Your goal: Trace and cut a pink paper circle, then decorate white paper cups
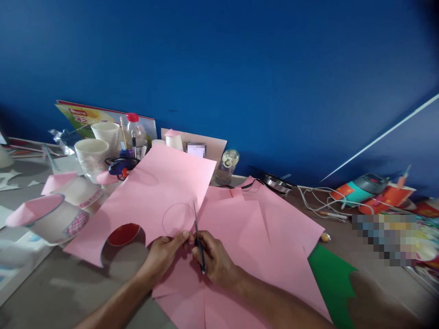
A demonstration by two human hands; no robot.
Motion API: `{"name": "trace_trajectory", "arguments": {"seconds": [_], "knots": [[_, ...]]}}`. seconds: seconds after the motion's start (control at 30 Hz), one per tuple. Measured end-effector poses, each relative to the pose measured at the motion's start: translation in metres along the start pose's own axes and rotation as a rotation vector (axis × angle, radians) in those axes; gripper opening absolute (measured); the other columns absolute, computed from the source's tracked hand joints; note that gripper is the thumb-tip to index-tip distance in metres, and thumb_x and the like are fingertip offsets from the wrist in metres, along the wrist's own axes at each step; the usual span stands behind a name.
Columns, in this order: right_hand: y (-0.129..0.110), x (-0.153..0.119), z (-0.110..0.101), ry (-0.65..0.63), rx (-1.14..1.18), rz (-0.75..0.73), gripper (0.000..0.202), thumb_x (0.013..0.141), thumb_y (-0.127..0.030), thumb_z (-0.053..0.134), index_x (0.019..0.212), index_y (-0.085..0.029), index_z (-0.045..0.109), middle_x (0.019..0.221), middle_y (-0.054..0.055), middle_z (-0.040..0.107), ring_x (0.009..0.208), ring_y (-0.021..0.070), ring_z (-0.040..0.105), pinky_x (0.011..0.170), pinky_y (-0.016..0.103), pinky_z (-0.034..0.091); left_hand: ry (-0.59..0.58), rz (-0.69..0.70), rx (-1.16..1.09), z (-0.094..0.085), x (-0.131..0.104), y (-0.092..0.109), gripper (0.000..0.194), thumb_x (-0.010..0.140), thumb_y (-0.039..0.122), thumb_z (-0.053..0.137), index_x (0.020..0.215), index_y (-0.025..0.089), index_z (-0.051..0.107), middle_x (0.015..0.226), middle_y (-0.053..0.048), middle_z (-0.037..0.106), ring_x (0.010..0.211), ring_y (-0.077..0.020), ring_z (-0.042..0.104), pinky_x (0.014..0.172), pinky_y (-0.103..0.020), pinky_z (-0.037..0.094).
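Observation:
My left hand (163, 258) pinches the lower edge of a large pink paper sheet (147, 183), thumb on top. The sheet is tilted up and has a rounded piece cut out of its lower left edge. A drawn circle (178, 218) shows on it just above my fingers. In my right hand (217, 260) is a pair of scissors (199, 242) with dark handles, fingers wrapped round them. The blades point away from me along the right side of the drawn circle. More pink sheets (236, 233) lie overlapping beneath my hands.
Paper cups with pink cones (44, 212) stand at left, near stacked white cups (92, 155) and a red-capped bottle (133, 132). A glass jar (228, 164), tape roll (277, 183) and white cable (308, 201) lie along the blue wall. Green paper (331, 278) sits at right.

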State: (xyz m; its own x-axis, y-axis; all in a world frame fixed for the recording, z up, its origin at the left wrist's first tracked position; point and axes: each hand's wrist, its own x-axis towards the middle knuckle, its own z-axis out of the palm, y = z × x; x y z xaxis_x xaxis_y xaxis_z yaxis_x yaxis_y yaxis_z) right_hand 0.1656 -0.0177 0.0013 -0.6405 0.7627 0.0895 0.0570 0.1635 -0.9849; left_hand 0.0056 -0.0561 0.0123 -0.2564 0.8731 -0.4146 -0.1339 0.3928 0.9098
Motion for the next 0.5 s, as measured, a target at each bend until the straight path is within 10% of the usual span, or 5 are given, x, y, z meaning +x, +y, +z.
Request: {"name": "trace_trajectory", "arguments": {"seconds": [0.5], "knots": [[-0.0012,-0.0004,-0.0015,-0.016,-0.055,-0.006,0.029,0.089,-0.043,0.058,0.104,-0.018,0.055,0.077,0.002,0.056,0.061,0.0122,0.045,0.057,0.024,0.042,-0.072,0.075,-0.122,-0.0040,0.0018,-0.0074,0.038,0.075,0.051,0.068,0.066,0.013,0.071,0.058,-0.004,0.065,0.058,-0.0172,0.059,0.060,-0.027,0.045]]}}
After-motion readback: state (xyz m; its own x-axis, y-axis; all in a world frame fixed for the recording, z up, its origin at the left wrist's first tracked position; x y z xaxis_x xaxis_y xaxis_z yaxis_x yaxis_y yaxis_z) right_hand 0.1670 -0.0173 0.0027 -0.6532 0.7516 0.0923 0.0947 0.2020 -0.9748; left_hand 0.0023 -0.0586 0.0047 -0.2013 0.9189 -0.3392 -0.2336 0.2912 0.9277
